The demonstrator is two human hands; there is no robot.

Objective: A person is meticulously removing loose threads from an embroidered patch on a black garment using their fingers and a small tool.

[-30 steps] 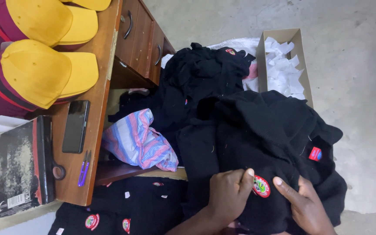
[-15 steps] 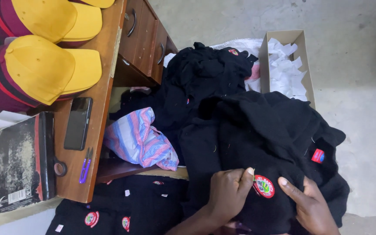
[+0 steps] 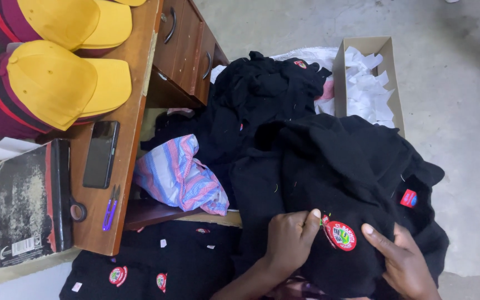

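Nearest the camera, the left hand (image 3: 291,238) and the right hand (image 3: 401,261) both lay on one black garment (image 3: 329,172) draped over the person's lap. The left fingers (image 3: 310,221) were curled and pinched the cloth just left of a round red patch (image 3: 341,235); the right fingers (image 3: 374,236) were spread loosely, pressing the cloth just right of the same patch. That patch sat between the two hands. A second, smaller red label (image 3: 409,198) showed on the garment's right side.

Below the near edge of the surface (image 3: 134,72), a stack of black garments (image 3: 151,272) lay on the floor, with two red round patches and several small white tags visible on it. One striped pink-and-blue cloth (image 3: 180,176) lay bunched just beside the surface's right edge.

On the surface, near its front corner, lay one dark book (image 3: 28,201), one roll of tape (image 3: 78,211), one purple thread snipper (image 3: 110,208) and one black phone (image 3: 101,154). Farther back sat yellow-and-maroon caps (image 3: 56,83); two showed clearly, others were cut off by the frame. The drawer unit (image 3: 187,50) carried two visible handles.

Farthest out, a further heap of black clothing (image 3: 262,94) lay on the floor, and one cardboard box (image 3: 340,78) held white scraps (image 3: 369,91).
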